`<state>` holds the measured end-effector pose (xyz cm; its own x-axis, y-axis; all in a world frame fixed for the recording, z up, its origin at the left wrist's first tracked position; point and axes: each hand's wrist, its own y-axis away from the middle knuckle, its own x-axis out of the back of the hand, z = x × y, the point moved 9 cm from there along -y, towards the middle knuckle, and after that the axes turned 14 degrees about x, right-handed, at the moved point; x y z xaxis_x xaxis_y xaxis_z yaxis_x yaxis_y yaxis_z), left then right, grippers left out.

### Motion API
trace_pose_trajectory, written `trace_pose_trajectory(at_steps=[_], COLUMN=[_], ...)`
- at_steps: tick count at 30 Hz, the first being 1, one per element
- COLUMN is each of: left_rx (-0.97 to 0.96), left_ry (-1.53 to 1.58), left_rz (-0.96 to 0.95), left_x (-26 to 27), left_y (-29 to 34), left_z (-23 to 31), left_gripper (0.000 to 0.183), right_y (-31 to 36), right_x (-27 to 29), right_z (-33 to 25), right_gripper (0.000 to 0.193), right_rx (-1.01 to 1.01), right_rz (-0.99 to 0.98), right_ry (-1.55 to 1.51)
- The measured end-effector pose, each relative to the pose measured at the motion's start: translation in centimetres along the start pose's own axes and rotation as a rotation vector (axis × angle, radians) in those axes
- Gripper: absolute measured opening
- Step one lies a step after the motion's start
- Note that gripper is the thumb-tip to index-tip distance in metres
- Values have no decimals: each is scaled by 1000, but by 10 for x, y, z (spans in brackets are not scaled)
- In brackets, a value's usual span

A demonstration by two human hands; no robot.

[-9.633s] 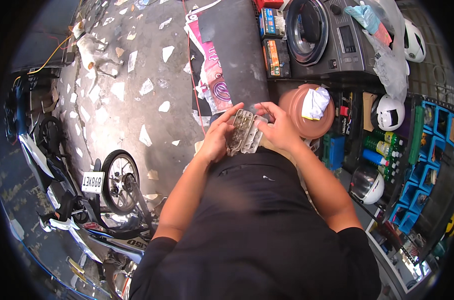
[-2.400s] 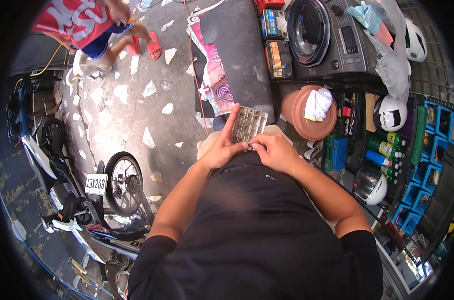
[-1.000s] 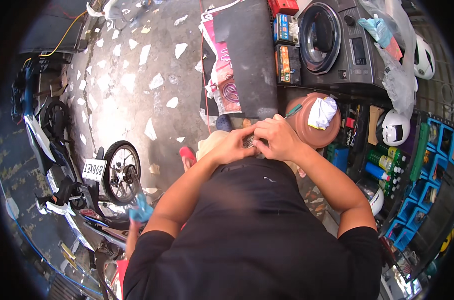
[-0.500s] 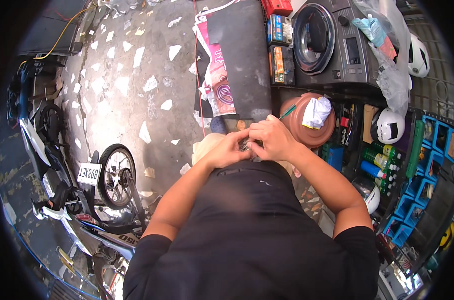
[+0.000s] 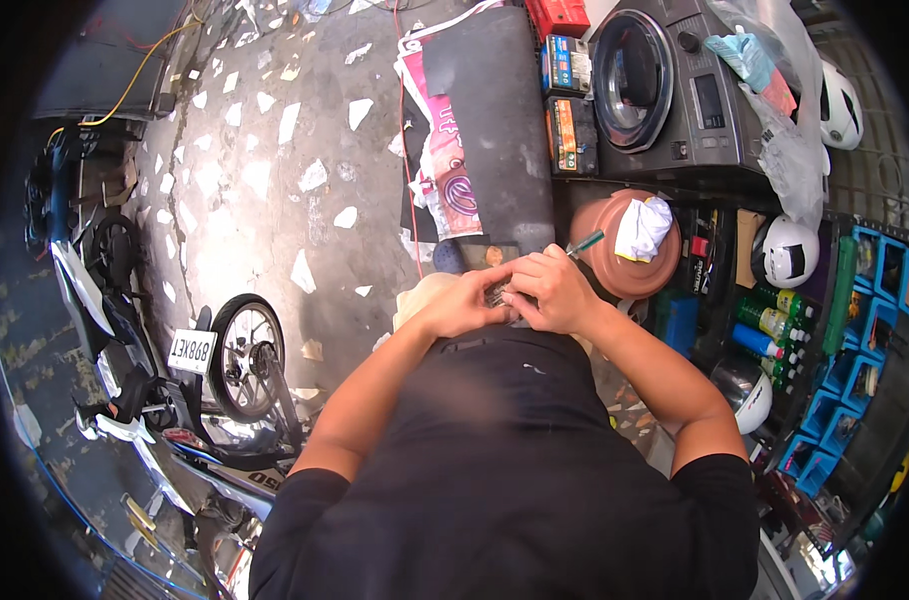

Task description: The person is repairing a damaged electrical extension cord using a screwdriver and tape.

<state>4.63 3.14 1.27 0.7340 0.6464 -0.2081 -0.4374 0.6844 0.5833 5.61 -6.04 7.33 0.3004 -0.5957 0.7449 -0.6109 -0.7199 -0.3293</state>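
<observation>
Presently, both hands meet at the wearer's front, just beyond the dark shirt (image 5: 515,470), and a small greyish object (image 5: 496,292) sits between them, mostly covered by fingers; its full shape cannot be made out. The left hand (image 5: 463,304) has its fingers and thumb drawn in around the object's left side, leaving only a narrow gap in its grip. The right hand (image 5: 557,288) is curled, its thumb and fingertips at the object's right side. A slim green-handled tool (image 5: 587,242) projects from the right hand's grip toward the far right; its tip is hidden.

Just beyond the hands, to the right, is a round brown tub (image 5: 597,268) with a white cloth (image 5: 645,228) lying on top. Directly beyond the hands, a long dark surface (image 5: 505,110) extends to the far side, with a pink printed sheet (image 5: 440,150) along its left edge. Boxed batteries (image 5: 572,140) line its right side, next to a grey front-loading washing machine (image 5: 710,95).

On the right are a white helmet (image 5: 785,250), green bottles (image 5: 767,318) and blue bins (image 5: 833,372). On the left, well apart from the hands, the motorcycle's wheel (image 5: 247,357) is visible.
</observation>
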Motion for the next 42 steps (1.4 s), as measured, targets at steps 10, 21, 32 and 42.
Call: trace_pose_trajectory(at_steps=[10, 21, 32, 42], left_rx=[-139, -109, -59, -20], left_ry=[-21, -169, 285, 171], left_rz=[160, 174, -10, 80], left_x=[11, 9, 5, 11], left_y=[10, 6, 4, 0], left_z=[7, 2, -9, -10], left_gripper=[88, 93, 71, 73], right_y=[13, 7, 3, -11], right_x=[14, 6, 20, 7], right_z=[-19, -20, -9, 0], right_gripper=[11, 12, 13, 12], right_rx=[-244, -241, -286, -173], right_rz=[93, -61, -1, -96], right_ry=[217, 263, 180, 213])
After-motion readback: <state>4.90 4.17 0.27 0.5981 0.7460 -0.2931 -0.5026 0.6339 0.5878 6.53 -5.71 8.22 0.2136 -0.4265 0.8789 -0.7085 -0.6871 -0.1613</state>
